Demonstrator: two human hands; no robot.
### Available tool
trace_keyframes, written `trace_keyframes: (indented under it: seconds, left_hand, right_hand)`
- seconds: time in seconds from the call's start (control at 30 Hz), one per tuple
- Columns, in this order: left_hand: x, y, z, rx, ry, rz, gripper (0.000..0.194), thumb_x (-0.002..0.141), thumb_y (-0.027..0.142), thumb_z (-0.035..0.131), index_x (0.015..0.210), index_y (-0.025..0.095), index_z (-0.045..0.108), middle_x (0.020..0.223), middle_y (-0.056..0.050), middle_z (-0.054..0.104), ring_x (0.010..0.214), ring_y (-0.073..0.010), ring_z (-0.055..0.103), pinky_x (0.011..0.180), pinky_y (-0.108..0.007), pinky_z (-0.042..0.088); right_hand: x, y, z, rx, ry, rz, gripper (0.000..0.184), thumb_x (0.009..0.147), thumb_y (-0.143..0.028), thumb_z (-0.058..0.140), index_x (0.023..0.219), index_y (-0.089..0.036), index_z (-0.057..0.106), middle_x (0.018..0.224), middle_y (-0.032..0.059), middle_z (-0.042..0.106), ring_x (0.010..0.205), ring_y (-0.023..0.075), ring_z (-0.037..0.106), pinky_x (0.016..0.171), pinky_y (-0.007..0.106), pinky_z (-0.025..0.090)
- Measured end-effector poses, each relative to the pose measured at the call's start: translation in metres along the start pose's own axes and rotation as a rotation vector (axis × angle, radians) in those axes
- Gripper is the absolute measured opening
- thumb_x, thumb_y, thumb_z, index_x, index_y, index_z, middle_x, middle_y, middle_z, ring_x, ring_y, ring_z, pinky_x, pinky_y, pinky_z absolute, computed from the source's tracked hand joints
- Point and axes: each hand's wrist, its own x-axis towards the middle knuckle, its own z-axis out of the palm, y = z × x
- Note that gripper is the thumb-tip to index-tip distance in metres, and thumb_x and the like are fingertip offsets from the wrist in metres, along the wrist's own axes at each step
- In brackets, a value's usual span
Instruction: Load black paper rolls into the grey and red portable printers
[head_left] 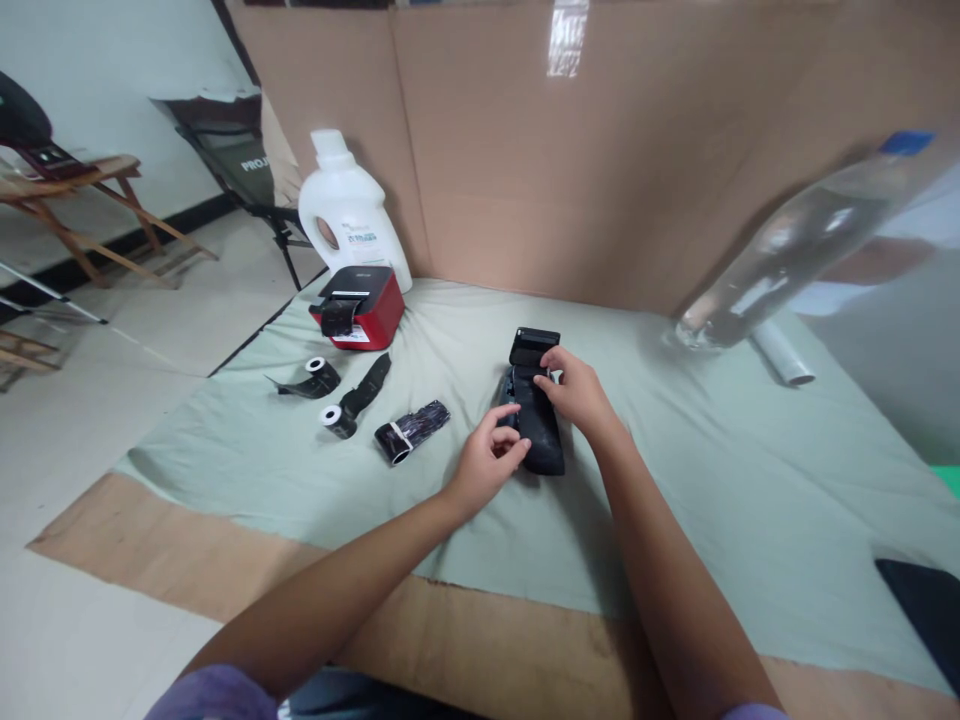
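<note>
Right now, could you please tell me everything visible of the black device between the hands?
The black device lies lengthwise away from the person on the green cloth. Dark and smooth, perhaps plastic, it has a rectangular flap raised at its far end and a bluish-grey edge at left. The right hand touches it near the flap; the left hand is at its left side.

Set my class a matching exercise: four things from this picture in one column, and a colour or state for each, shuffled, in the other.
Column one
1. Jug
2. Boxy machine
3. Bottle at the far right
4. Handheld device

Column two
A. Clear, with a blue cap
B. Black, with the right hand at its upper part
C. Mostly white
D. Red sides and a dark top

Right pairs: 1-C, 2-D, 3-A, 4-B
</note>
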Motion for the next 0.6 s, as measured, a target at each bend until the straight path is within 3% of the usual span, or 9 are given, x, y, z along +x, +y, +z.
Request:
trace_keyframes:
  seconds: [0.23, 0.4, 0.6]
  left_hand:
    - [-0.002, 0.002, 0.0, 0.018, -0.002, -0.004, 0.054, 0.086, 0.035, 0.072, 0.132, 0.016, 0.051, 0.072, 0.006, 0.054, 0.06, -0.0084, 0.048, 0.06, -0.022, 0.038]
    - [-0.001, 0.003, 0.0, 0.022, 0.011, -0.013, 0.052, 0.085, 0.037, 0.072, 0.128, 0.016, 0.053, 0.075, 0.005, 0.056, 0.061, -0.0087, 0.049, 0.062, -0.022, 0.039]
    - [0.001, -0.002, -0.003, 0.039, 0.012, 0.021, 0.043, 0.086, 0.034, 0.071, 0.123, 0.016, 0.058, 0.078, 0.004, 0.057, 0.063, -0.0089, 0.05, 0.064, -0.023, 0.041]
  right_hand:
    - [0.006, 0.013, 0.002, 0.201, -0.083, 0.067, 0.019, 0.071, -0.031, 0.067, 0.081, -0.023, 0.053, 0.087, 0.0021, 0.069, 0.082, 0.0213, 0.062, 0.072, 0.032, 0.045]
    - [0.003, 0.011, 0.003, 0.071, -0.062, 0.008, 0.014, 0.073, -0.024, 0.065, 0.084, -0.023, 0.056, 0.088, 0.0002, 0.067, 0.077, 0.0187, 0.058, 0.077, 0.033, 0.045]
    - [-0.001, 0.004, 0.014, -0.072, 0.02, -0.009, 0.015, 0.075, -0.018, 0.062, 0.089, -0.022, 0.066, 0.096, 0.0038, 0.057, 0.09, 0.0214, 0.06, 0.09, 0.037, 0.048]
